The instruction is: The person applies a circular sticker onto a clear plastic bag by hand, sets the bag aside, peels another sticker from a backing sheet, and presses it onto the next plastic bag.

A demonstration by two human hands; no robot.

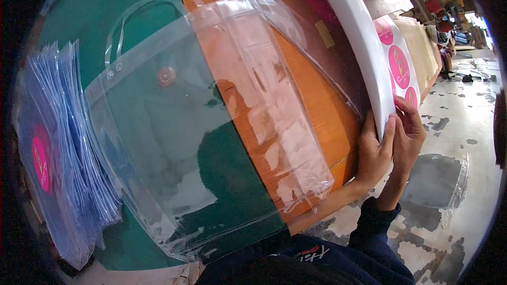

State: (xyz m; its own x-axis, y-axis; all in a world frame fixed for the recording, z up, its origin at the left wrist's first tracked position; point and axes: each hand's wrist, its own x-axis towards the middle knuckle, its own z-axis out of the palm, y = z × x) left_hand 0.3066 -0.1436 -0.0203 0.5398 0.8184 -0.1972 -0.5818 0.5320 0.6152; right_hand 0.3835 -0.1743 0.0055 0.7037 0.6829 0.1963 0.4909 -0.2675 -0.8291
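At the right edge of the table, a sheet of round pink stickers (398, 66) is bent over, its white backing (353, 18) curving upward. My left hand (376, 150) grips the sheet's lower end between thumb and fingers. Close against it, my right hand (407, 134) has its fingers pinched at the sheet's edge, beside a pink sticker; the exact fingertip contact is partly hidden. To the left of my hands lies a large clear plastic bag (158, 126) with a clear loop handle (122, 26) and a round button-like snap (166, 76). It lies flat and glossy.
A thick stack of clear bluish plastic bags (66, 142) stands at the far left, a pink sticker (40, 163) on its outer face. Green mat (227, 221) and orange wood (338, 126) form the tabletop. Another clear bag (311, 37) lies beyond. Worn, patchy floor (449, 121) is at right.
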